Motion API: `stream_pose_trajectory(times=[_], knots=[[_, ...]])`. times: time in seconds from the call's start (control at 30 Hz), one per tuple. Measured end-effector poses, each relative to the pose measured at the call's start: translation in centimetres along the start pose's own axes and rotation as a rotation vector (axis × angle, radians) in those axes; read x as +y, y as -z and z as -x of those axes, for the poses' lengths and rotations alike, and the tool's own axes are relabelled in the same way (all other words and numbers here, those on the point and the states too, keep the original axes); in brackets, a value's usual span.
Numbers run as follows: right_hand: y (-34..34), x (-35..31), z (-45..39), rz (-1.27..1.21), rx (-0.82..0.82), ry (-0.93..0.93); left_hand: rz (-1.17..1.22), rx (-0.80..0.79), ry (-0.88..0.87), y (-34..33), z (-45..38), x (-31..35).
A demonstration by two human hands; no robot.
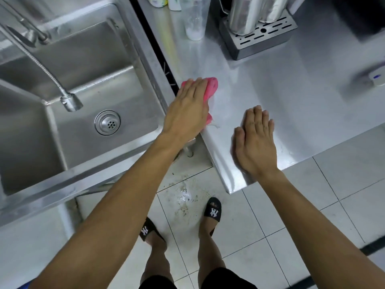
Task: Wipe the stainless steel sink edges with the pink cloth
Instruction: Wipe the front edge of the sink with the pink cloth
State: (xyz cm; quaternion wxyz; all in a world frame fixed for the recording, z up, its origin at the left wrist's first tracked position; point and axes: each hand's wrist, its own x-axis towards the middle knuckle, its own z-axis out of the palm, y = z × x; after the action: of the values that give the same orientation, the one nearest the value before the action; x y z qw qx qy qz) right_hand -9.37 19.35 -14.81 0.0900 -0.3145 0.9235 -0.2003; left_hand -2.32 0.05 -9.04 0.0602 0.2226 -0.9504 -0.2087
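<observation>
The pink cloth (211, 86) lies on the left end of the steel counter (291, 90), pressed flat under my left hand (187, 109). Only its far end and a small corner by my palm show. My left hand sits right beside the dark gap between the counter and the stainless steel sink (145, 65). My right hand (255, 138) rests flat and empty on the counter's front edge, fingers together. The sink basin has a round drain (107, 122) and a flexible faucet (68, 102) hanging over it.
At the back of the counter stand a clear plastic cup (194, 19) and a slotted drip tray (260, 36) with steel cylinders. A small white device (377, 77) lies at the right. My feet in black slippers stand on wet, dirty white floor tiles (187, 195).
</observation>
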Motion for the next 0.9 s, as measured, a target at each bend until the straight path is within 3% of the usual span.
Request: stream_pose_trajectory(times=[0.13, 0.3, 0.4, 0.5, 0.67, 0.8, 0.9], knots=[[-0.8, -3.1, 0.9, -0.073, -0.039, 0.120, -0.033, 0.133, 0.138, 1.1, 8.8, -3.0], [-4.0, -6.5, 0.9, -0.032, -0.046, 0.218, -0.135, 0.028, 0.359, -3.1, 9.5, -3.4], [-4.6, -6.7, 1.1, 0.036, 0.026, 0.227, -0.162, 0.052, 0.296, -3.7, 8.2, -2.6], [-4.7, -6.6, 1.1, 0.052, 0.052, 0.243, -0.155, 0.005, 0.200, -2.6, 11.5, -6.0], [-4.9, -6.8, 1.2, 0.119, 0.072, 0.236, -0.149, 0.067, 0.528, -0.8, 15.3, -10.2], [-5.1, -6.9, 1.1, 0.149, 0.061, 0.228, -0.080, 0.177, 0.424, -3.2, 10.5, -5.2], [-5.1, -6.7, 1.2, 0.126, 0.057, 0.232, -0.026, 0.128, 0.318, -4.5, 8.3, -2.1]])
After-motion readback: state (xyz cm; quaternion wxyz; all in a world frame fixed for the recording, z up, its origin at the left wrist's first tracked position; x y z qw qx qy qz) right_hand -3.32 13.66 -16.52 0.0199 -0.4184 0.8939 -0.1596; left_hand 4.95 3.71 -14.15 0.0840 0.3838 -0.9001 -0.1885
